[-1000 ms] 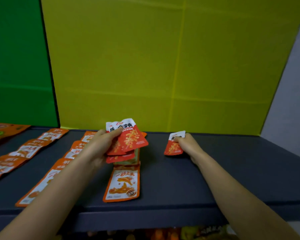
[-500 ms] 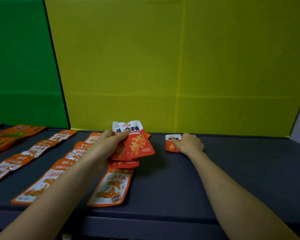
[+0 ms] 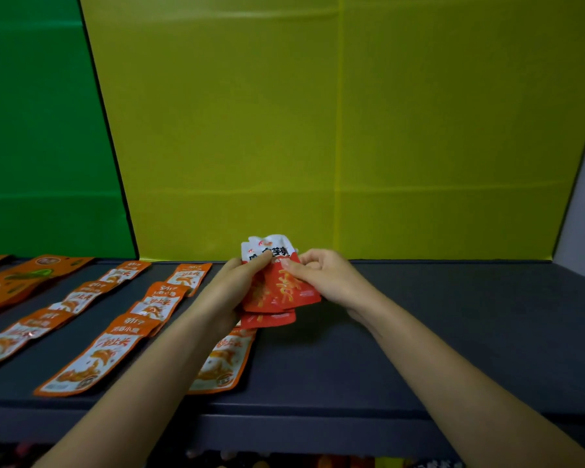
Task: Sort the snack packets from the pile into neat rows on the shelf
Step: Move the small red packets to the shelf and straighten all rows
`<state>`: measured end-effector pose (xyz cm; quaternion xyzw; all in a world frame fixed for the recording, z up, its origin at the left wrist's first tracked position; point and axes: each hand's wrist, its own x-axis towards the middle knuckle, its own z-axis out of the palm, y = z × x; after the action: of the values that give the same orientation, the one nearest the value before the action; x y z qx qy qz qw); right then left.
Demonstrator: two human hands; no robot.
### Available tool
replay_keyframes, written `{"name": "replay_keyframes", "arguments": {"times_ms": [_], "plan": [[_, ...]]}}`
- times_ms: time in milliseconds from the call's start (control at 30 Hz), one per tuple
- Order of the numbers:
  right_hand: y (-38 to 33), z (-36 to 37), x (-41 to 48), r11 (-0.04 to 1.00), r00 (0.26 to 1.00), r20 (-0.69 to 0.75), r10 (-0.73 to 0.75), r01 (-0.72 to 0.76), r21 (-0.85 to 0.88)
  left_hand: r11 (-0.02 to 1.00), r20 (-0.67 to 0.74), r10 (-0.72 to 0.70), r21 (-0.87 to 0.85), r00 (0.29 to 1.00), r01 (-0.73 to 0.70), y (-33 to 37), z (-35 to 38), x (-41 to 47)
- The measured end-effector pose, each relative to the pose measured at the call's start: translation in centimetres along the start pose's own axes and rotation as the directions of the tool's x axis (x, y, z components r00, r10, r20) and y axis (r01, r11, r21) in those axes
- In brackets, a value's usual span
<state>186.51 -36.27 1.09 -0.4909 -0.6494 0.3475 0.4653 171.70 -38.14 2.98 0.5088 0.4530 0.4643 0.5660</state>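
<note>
Now both hands, left hand [image 3: 232,285] and right hand [image 3: 325,278], pinch red packets [image 3: 277,292].

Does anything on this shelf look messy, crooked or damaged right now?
Nothing spilled or torn. The only untidy bit is the bunch of red packets, fanned unevenly in the left hand while the right hand pinches the front one. The orange packets lie in overlapping rows.

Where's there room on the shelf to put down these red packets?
The shelf is bare to the right of the right hand, from the yellow back wall to the front edge. Left of the left hand it is crowded: rows of orange packets with only narrow strips between.
</note>
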Motion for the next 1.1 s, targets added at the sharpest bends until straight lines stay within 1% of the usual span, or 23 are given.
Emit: {"name": "replay_keyframes", "arguments": {"times_ms": [67,100,167,233,267,333,367,433,533,600,733,933,1100], "plan": [[0.1,-0.5,0.0,0.994,0.999,-0.028,0.026,-0.022,0.111,0.999,0.048,-0.042,-0.015,0.998,0.043,0.2,0.5,0.0],[-0.1,-0.7,-0.2,0.986,0.999,-0.033,0.036,-0.03,0.163,0.998,0.052,-0.059,-0.021,0.997,0.06,0.3,0.6,0.1],[-0.2,-1.5,-0.5,0.97,0.995,-0.075,0.059,-0.039,0.239,0.999,0.039,-0.046,-0.011,0.998,0.047,0.3,0.8,0.3],[-0.1,-2.6,-1.1,0.96,0.978,-0.188,0.092,-0.037,0.276,1.0,0.01,0.002,0.011,1.0,-0.002,0.5,0.6,0.5],[0.2,-3.3,-1.3,0.964,0.959,-0.257,0.116,-0.046,0.262,1.0,-0.01,0.024,0.019,1.0,-0.024,0.7,0.5,0.5],[1.5,-4.5,-1.9,0.982,0.925,-0.348,0.153,-0.102,0.16,0.999,-0.03,0.038,0.017,0.999,-0.037,1.0,-0.2,0.7],[2.2,-4.9,-2.2,0.985,0.919,-0.355,0.172,-0.147,0.095,0.999,-0.028,0.031,0.013,0.999,-0.031,1.2,-0.5,0.7],[3.3,-4.8,-2.7,0.972,0.92,-0.327,0.215,-0.234,-0.021,1.0,-0.029,0.014,0.018,0.999,-0.014,1.4,-0.8,1.0],[4.0,-3.9,-2.6,0.94,0.918,-0.337,0.21,-0.284,-0.187,0.999,-0.04,0.011,0.044,0.999,-0.009,1.2,-0.8,1.6],[4.1,-3.5,-2.3,0.901,0.909,-0.366,0.2,-0.317,-0.295,0.998,-0.048,0.009,0.057,0.999,-0.006,0.9,-0.8,1.9],[4.2,-3.4,-2.3,0.782,0.906,-0.376,0.195,-0.375,-0.498,0.998,-0.036,0.001,0.063,0.999,0.001,0.6,-0.6,1.9],[4.1,-3.5,-2.7,0.67,0.912,-0.374,0.171,-0.386,-0.635,0.998,-0.026,0.004,0.061,1.0,-0.003,0.3,-0.5,1.6],[4.1,-3.6,-3.0,0.598,0.929,-0.347,0.13,-0.352,-0.72,0.999,-0.024,-0.004,0.054,1.0,0.006,0.0,-0.3,1.0]]}}
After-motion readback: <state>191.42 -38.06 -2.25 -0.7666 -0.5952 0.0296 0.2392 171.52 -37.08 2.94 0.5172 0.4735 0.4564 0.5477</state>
